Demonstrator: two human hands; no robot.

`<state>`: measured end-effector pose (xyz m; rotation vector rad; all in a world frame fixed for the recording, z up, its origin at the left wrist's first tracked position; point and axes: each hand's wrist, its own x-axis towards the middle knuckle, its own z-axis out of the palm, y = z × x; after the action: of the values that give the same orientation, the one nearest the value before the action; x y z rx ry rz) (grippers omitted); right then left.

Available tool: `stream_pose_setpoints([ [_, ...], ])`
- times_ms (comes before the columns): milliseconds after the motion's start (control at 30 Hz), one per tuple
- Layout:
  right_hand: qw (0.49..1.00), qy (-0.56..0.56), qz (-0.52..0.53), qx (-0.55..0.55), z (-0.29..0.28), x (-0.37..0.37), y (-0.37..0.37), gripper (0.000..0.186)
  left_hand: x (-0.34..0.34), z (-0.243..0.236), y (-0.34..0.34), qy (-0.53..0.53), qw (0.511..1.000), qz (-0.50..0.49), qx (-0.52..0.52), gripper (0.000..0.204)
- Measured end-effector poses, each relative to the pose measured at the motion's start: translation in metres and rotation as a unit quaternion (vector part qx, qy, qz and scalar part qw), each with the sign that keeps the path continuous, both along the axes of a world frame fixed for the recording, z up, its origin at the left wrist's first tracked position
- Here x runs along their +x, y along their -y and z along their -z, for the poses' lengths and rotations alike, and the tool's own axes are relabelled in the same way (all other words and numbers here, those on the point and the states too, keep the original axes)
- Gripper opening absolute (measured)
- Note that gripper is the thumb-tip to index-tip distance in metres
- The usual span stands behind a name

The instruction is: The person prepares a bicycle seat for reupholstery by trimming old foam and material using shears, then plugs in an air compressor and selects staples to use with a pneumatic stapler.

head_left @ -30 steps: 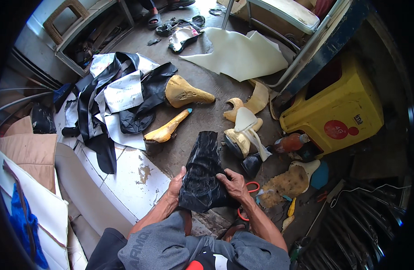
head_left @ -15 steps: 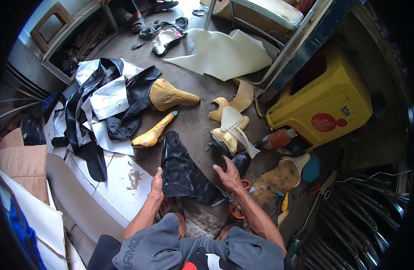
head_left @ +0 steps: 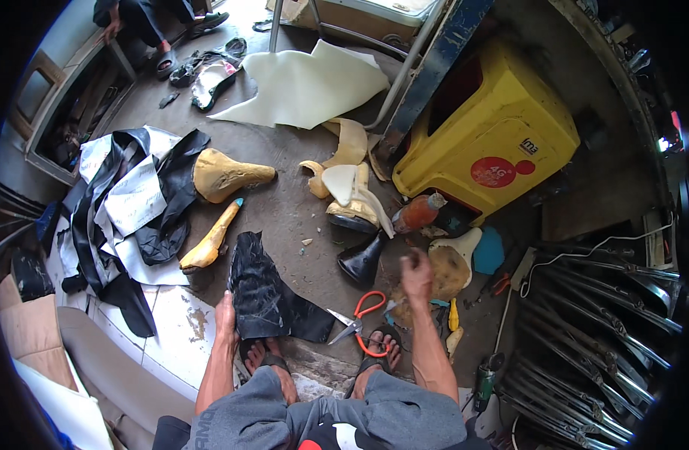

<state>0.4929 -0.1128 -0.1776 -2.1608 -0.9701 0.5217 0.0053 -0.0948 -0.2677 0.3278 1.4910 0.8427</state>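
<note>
In the head view, the left hand (head_left: 224,315) grips the left edge of a black sheet (head_left: 266,292), which is in front of the person, near and left of the middle. Scissors (head_left: 356,325) with orange handles lie by the right foot (head_left: 382,346), blades spread and pointing left, just beside the sheet's right corner. The right hand (head_left: 417,281) is blurred, fingers curled, near a worn seat pad (head_left: 448,264); whether it holds anything, I cannot tell. Farther left lie two yellowish bike seats (head_left: 224,176); a pale foam sheet (head_left: 296,86) lies at the far side.
</note>
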Motion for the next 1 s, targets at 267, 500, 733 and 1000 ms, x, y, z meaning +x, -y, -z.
stream_pose_setpoints([
  [267, 0.942, 0.205, 0.143, -0.226, -0.033, 0.112, 0.067, 0.055, 0.109, -0.142, -0.014, -0.509, 0.767, 0.196, 0.339, 0.043],
  [500, 0.991, -0.059, 0.095, 0.067, -0.153, 0.08, 0.069, 0.028, 0.224, -0.039, -0.032, 0.127, 0.951, 0.283, 0.0, 0.041],
  [733, 0.987, -0.025, 0.101, 0.12, -0.255, 0.073, 0.102, 0.029, 0.272, -0.047, -0.044, 0.235, 0.938, 0.249, -0.051, 0.041],
  [1000, 0.972, 0.02, 0.158, 0.171, -0.258, 0.072, 0.094, 0.026, 0.214, -0.124, -0.027, 0.321, 0.923, 0.213, -0.002, 0.049],
])
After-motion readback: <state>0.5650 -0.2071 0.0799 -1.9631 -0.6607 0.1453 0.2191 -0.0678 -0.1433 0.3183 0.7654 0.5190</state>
